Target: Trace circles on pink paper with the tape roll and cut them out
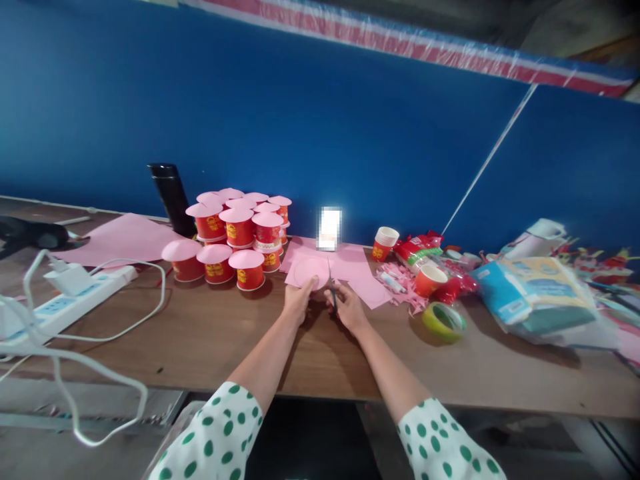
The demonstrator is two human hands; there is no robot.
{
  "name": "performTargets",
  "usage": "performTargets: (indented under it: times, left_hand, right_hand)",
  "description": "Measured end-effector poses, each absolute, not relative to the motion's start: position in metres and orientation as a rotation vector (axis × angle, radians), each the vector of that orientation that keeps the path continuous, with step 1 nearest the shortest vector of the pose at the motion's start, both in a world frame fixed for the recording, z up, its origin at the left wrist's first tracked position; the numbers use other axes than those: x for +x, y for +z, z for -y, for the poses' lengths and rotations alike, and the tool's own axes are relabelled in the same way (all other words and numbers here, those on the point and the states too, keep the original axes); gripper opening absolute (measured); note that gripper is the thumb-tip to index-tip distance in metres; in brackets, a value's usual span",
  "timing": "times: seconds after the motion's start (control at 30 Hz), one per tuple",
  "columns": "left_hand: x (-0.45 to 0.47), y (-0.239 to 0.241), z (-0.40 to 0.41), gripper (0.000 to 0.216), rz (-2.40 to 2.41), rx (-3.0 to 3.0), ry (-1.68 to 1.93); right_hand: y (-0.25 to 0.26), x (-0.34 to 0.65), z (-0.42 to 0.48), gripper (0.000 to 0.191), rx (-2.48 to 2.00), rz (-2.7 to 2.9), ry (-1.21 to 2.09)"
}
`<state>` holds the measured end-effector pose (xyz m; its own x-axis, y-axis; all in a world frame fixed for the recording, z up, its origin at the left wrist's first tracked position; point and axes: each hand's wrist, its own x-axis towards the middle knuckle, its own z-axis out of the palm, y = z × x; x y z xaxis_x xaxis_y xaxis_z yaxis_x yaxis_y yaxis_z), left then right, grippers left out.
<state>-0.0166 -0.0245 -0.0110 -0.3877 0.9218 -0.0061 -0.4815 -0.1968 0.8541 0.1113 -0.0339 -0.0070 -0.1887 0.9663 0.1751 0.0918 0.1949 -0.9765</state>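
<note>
My left hand [300,297] pinches the lower edge of a pink paper sheet [304,272], which has a circle drawn on it. In my right hand [349,307] is a pair of scissors [333,287], its blades pointing away from me at the sheet's right edge. Whether the blades are parted I cannot tell. Beneath and behind lie more pink paper sheets [350,257], partly covered by the piece I hold. Left of my hands stand several red paper cups [249,277], stacked in places, with pink paper discs [246,259] on top.
On the left are a white power strip [85,303] with loose cables and a black bottle [170,197]. To the right sit pink paper scraps [400,283], a loose red cup [430,280], a yellow-green tape roll [444,323] and a tissue pack [537,293]. A blue panel [320,120] rises behind.
</note>
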Motion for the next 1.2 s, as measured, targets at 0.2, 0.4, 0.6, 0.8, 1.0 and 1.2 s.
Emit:
performTargets:
  times: [0.2,0.4,0.6,0.8,1.0,1.2]
  left_hand:
    - [-0.0154,-0.0136,0.0211,0.044,-1.002,0.665,1.781]
    - [-0.0151,-0.0146,0.0203,0.045,-1.000,0.668,1.788]
    - [-0.0168,-0.0164,0.0209,0.052,-0.957,0.746,1.796]
    - [-0.0156,-0.0125,0.0243,0.058,-0.963,0.710,1.760]
    - [-0.0158,-0.0092,0.0260,0.054,-1.025,0.694,1.742]
    - [-0.0172,-0.0162,0.0229,0.050,-1.094,0.687,1.727]
  right_hand:
    - [-0.0083,0.1121,0.0329,0.030,-1.035,1.517,1.147]
    - [-0.0076,0.1119,0.0332,0.030,-1.026,1.496,1.173]
    - [-0.0072,0.1119,0.0342,0.030,-1.031,1.527,1.157]
    - [-0.0058,0.1103,0.0356,0.030,-1.009,1.510,1.182]
    - [-0.0059,0.1099,0.0354,0.028,-1.015,1.513,1.169]
    - [-0.0113,0.1112,0.0328,0.029,-1.018,1.544,1.140]
